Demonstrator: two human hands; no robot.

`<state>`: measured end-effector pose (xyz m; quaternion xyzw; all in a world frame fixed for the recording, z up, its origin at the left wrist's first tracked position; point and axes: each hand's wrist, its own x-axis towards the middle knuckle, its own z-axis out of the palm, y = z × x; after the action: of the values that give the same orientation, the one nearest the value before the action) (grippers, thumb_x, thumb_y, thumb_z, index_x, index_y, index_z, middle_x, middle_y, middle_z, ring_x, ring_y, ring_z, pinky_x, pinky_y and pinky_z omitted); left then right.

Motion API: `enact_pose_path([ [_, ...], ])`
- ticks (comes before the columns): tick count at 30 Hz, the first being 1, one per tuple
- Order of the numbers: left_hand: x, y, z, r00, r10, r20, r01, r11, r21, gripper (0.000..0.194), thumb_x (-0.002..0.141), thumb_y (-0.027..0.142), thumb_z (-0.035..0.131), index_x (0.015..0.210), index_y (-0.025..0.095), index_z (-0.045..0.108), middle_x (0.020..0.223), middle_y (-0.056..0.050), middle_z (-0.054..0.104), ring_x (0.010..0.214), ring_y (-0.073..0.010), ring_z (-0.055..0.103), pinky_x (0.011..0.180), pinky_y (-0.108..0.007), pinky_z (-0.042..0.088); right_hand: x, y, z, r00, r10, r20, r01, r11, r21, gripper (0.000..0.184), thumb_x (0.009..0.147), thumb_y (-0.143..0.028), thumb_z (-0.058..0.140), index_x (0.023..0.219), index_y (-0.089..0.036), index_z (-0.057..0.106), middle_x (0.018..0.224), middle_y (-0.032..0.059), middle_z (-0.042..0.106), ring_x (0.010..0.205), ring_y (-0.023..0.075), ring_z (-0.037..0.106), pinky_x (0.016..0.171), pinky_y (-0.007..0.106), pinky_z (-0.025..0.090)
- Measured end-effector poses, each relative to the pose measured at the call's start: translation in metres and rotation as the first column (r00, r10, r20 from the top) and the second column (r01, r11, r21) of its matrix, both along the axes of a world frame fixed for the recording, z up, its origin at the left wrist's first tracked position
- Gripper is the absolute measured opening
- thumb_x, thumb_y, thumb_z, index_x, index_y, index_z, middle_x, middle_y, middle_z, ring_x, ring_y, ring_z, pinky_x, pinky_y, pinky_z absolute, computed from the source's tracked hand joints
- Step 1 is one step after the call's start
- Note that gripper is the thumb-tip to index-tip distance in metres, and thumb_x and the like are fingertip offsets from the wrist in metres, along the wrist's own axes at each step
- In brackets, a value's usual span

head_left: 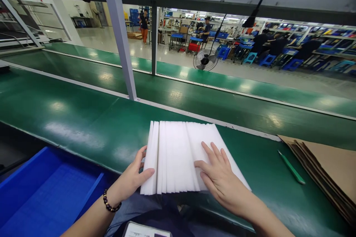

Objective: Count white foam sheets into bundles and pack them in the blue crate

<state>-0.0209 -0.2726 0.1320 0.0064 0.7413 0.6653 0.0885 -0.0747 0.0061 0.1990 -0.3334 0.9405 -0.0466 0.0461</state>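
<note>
A fanned stack of white foam sheets lies on the green conveyor belt right in front of me. My left hand grips the stack's left near edge, thumb on top of the outermost sheet. Fingers spread, my right hand lies flat on the right part of the stack and presses it down.
A blue plastic bin sits at the lower left below the belt. A pile of brown cardboard sheets lies at the right with a green pen beside it. A grey frame post rises behind the foam. Other people work far behind, near a fan.
</note>
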Motion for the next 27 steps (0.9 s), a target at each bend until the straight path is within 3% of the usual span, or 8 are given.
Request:
enact_pose_path([
  [6, -0.001, -0.001, -0.002, 1.0, -0.004, -0.009, 0.004, 1.0, -0.012, 0.07, 0.083, 0.045, 0.047, 0.136, 0.019, 0.011, 0.138, -0.012, 0.03, 0.123, -0.0282, 0.035, 0.102, -0.039, 0.028, 0.0, -0.016, -0.002, 0.998, -0.058, -0.023, 0.058, 0.998, 0.008, 0.041, 0.083, -0.056, 0.038, 0.089, -0.023, 0.061, 0.143, 0.0111, 0.016, 0.13, 0.0395, -0.001, 0.101, 0.06, 0.006],
  [15, 0.0, -0.001, -0.002, 1.0, 0.002, -0.013, -0.002, 1.0, 0.023, 0.068, 0.083, 0.043, 0.047, 0.136, 0.018, 0.013, 0.138, -0.012, 0.03, 0.124, -0.0285, 0.033, 0.103, -0.04, 0.027, -0.002, -0.004, -0.002, 0.999, 0.013, -0.049, -0.015, 0.999, -0.03, 0.034, 0.087, -0.035, 0.036, 0.12, -0.025, 0.043, 0.143, 0.0082, 0.019, 0.133, 0.0253, 0.006, 0.105, 0.054, 0.013],
  [19, 0.0, -0.001, -0.002, 1.0, 0.011, -0.007, -0.011, 1.0, 0.027, 0.07, 0.082, 0.044, 0.048, 0.136, 0.017, 0.012, 0.139, -0.012, 0.03, 0.123, -0.0292, 0.034, 0.101, -0.039, 0.03, 0.003, -0.019, 0.005, 0.999, 0.039, -0.003, -0.039, 0.999, -0.016, 0.028, 0.09, -0.035, 0.031, 0.105, -0.028, 0.053, 0.144, 0.0044, 0.019, 0.133, 0.0277, 0.004, 0.103, 0.057, 0.01],
  [23, 0.0, -0.001, -0.002, 1.0, 0.008, -0.012, -0.007, 1.0, 0.014, 0.07, 0.083, 0.044, 0.048, 0.136, 0.018, 0.011, 0.139, -0.013, 0.029, 0.122, -0.0279, 0.036, 0.102, -0.038, 0.029, 0.006, -0.034, 0.004, 0.999, -0.038, -0.012, 0.038, 0.999, -0.018, 0.038, 0.085, -0.052, 0.035, 0.089, -0.024, 0.059, 0.143, 0.0074, 0.02, 0.132, 0.0348, 0.003, 0.101, 0.061, 0.007],
  [27, 0.0, -0.001, -0.003, 1.0, 0.003, -0.019, -0.003, 1.0, 0.002, 0.07, 0.083, 0.044, 0.049, 0.136, 0.019, 0.011, 0.14, -0.011, 0.028, 0.12, -0.0268, 0.038, 0.101, -0.037, 0.03, 0.005, -0.035, -0.001, 0.999, -0.037, -0.018, 0.037, 0.999, -0.009, 0.039, 0.084, -0.054, 0.037, 0.085, -0.022, 0.06, 0.142, 0.0096, 0.02, 0.131, 0.0359, 0.004, 0.101, 0.06, 0.006],
])
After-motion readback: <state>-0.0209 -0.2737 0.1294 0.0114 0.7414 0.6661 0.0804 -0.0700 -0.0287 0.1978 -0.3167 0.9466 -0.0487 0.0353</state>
